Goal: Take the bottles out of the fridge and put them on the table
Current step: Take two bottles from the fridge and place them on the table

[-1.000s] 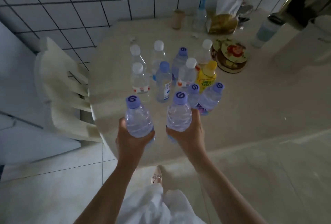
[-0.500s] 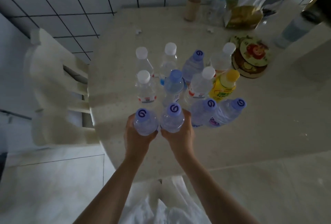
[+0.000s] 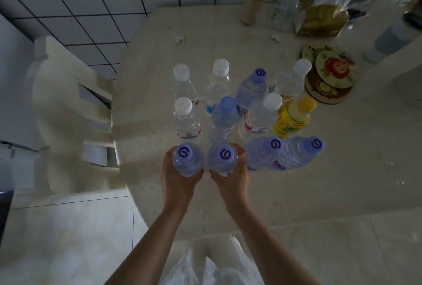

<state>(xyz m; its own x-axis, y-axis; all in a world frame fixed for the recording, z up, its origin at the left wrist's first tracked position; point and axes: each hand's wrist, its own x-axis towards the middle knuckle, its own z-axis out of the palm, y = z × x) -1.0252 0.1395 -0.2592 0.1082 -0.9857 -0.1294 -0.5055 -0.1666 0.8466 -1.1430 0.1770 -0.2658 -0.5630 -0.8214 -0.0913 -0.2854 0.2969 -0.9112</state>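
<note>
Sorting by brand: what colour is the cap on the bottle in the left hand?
Light purple cap with a darker swirl, head view.

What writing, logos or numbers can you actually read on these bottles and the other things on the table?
No words or numbers can be read.
Purple caps: a swirl mark like "6" or "G", on the bottle in the left hand, the bottle in the right hand and three bottles standing on the table.
White-capped bottle labels: red and blue, too blurred.
Yellow bottle: green lettering, too blurred.
Round coasters: picture only.

table point(image 3: 159, 93): round, pale speckled | on it: cluster of bottles point(image 3: 228, 102), yellow juice bottle point(image 3: 294, 118), stacked coasters point(image 3: 328, 72), cardboard tube point(image 3: 252, 7), snack bag point(image 3: 322, 20)
</note>
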